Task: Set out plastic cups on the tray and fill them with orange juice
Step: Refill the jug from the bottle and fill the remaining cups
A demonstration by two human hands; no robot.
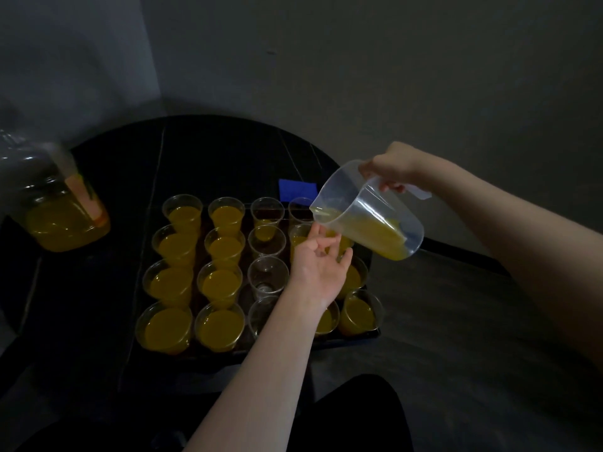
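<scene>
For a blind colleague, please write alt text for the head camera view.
The right hand tilts a clear jug of orange juice over a tray of plastic cups, most filled, some empty. The left hand reaches under the spout.

Left hand [321,265]: arm extended forward, palm up, fingers loosely curled, gripping nothing visible. Right hand [388,169]: arm raised from the right, fingers clenched round a handle, wrist tipped leftward.
</scene>
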